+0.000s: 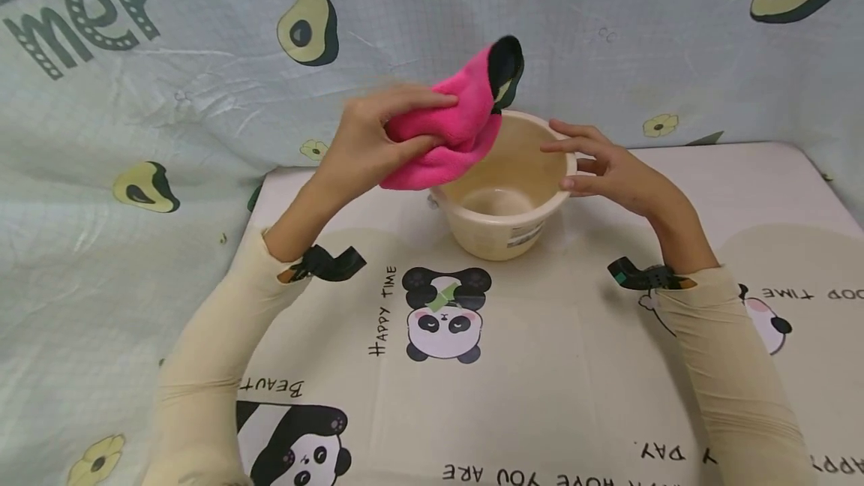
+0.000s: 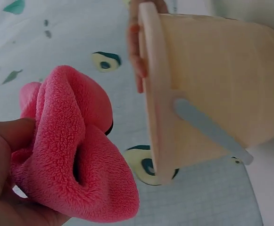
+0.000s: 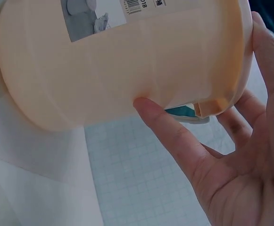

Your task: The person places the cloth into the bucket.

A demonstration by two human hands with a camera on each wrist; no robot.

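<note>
My left hand [image 1: 364, 137] pinches a bunched, fluffy pink cloth [image 1: 448, 130] between thumb and fingers. One end of the cloth shows a dark side with a pale patch. It hangs in the air over the left part of a cream plastic bucket's [image 1: 489, 235] rim, and the left wrist view shows the folded pink cloth [image 2: 75, 146] apart from the bucket [image 2: 212, 80]. At the bucket's right side, my right hand [image 1: 607, 171] holds the rim, with fingers over the edge and the thumb against the outer wall [image 3: 103, 89]. The bucket stands upright; its visible inside holds nothing.
A pale tablecloth [image 1: 533, 366] with printed pandas and lettering covers the table. Behind the bucket hangs a light curtain [image 1: 432, 13] with avocado prints. A grey bucket handle [image 2: 212, 129] hangs down along the outer wall, and a printed label [image 1: 525, 235] is on its front.
</note>
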